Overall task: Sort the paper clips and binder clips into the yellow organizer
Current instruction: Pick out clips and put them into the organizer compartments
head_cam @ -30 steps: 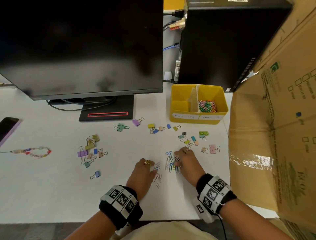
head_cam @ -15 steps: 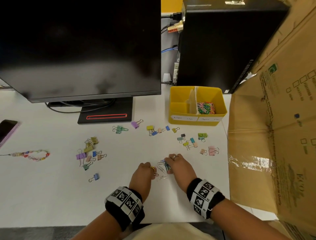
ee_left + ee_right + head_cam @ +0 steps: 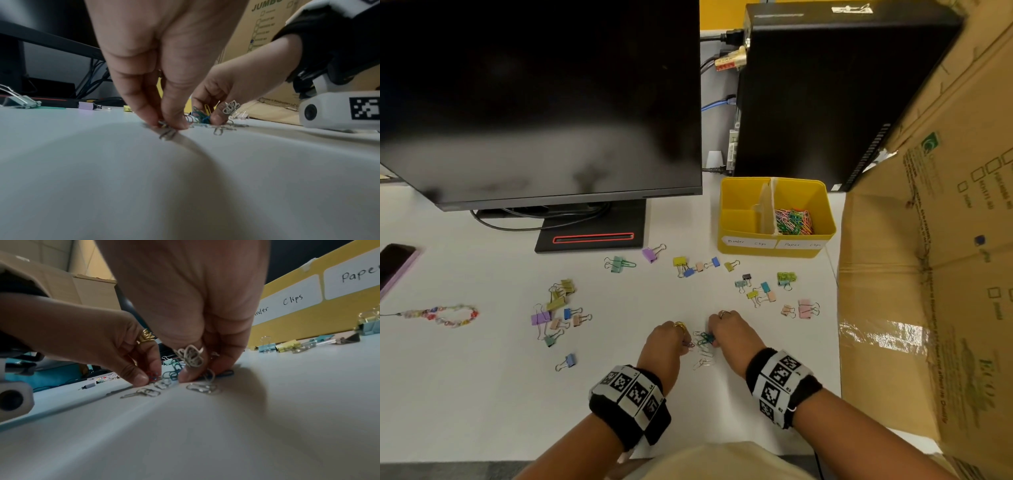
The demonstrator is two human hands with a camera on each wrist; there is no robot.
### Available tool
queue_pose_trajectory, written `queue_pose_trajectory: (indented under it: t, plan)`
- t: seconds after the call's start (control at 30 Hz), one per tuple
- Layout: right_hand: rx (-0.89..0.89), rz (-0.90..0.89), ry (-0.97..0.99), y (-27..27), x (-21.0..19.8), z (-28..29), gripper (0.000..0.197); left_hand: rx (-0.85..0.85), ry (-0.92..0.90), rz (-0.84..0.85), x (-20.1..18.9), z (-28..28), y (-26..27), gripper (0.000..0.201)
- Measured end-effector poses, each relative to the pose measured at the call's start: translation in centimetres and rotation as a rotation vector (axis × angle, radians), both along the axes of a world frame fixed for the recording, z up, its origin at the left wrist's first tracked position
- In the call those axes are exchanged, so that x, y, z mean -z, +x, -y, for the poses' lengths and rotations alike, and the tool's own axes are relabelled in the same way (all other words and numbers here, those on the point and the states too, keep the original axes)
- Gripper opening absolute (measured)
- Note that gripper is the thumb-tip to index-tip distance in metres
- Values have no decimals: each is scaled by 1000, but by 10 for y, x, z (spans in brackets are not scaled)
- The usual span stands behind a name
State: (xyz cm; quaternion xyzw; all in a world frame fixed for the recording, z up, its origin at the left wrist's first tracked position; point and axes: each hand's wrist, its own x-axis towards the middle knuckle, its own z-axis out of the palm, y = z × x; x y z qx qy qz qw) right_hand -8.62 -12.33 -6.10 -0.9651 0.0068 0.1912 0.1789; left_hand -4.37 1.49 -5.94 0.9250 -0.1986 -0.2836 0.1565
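Observation:
A small heap of coloured paper clips [image 3: 702,342] lies on the white desk between my two hands. My left hand [image 3: 667,346] pinches a few paper clips [image 3: 167,132] against the desk with curled fingertips. My right hand [image 3: 732,337] has its fingers curled down onto the blue and green clips [image 3: 173,372] and pinches them. The yellow organizer [image 3: 774,248] stands at the back right; its right compartment holds many paper clips [image 3: 792,222], and what shows of the left one is bare. Binder clips [image 3: 762,291] lie scattered in front of it and in a group on the left [image 3: 558,310].
A large cardboard box [image 3: 935,274] stands close on the right. A monitor [image 3: 541,102] on its stand and a black computer tower [image 3: 835,89] fill the back. A bead bracelet [image 3: 441,315] and a phone [image 3: 395,263] lie at the far left.
Both hands have drawn together and pulled the spread paper clips into one small heap nearer the front edge; fingers have curled onto the clips.

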Motion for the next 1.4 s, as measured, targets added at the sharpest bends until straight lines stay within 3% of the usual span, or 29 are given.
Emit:
queue_pose_trajectory:
  t: [0.23, 0.37, 0.43, 0.5, 0.63, 0.7, 0.77, 0.83, 0.9, 1.0, 1.1, 1.23, 1.3, 1.4]
  plan:
    - [-19, -30, -35, 1, 3, 4, 30, 21, -75, 39, 0, -2, 4, 30]
    - [146, -82, 298, 9, -7, 34, 27, 134, -65, 0, 0, -1, 10, 22]
    - [266, -74, 448, 16, -20, 53, 22, 158, -72, -84, -4, -1, 19, 17]
    - [363, -33, 563, 24, -37, 75, 32, 128, -139, -206, -13, 2, 36, 14]
    - [555, 115, 711, 43, -83, 127, 35, -108, -422, -523, -67, 49, 76, 17]
    - [661, 247, 700, 56, -96, 156, 33, -90, -569, -484, -96, 95, 93, 16]
    - [759, 357, 583, 73, -96, 180, 30, -59, -639, -315, -110, 145, 105, 11]
    - [814, 394, 434, 87, -89, 195, 11, -101, -637, -109, -113, 193, 112, 14]
    - [780, 333, 294, 96, -81, 204, 21, -97, -548, 16, -109, 229, 113, 18]
    - [658, 170, 203, 92, -74, 206, 35, 61, -242, 87, -97, 249, 111, 36]
    - [573, 191, 185, 74, -79, 199, 49, 124, -219, 70, -95, 239, 108, 31]
    - [510, 516, 201, 37, -85, 168, 43, 106, -468, 105, -112, 187, 96, 27]
    - [419, 458, 292, 12, -76, 142, 44, 89, -516, 151, -110, 145, 83, 35]
    - [194, 197, 386, -19, -47, 97, 33, 93, -277, 124, -78, 73, 49, 37]
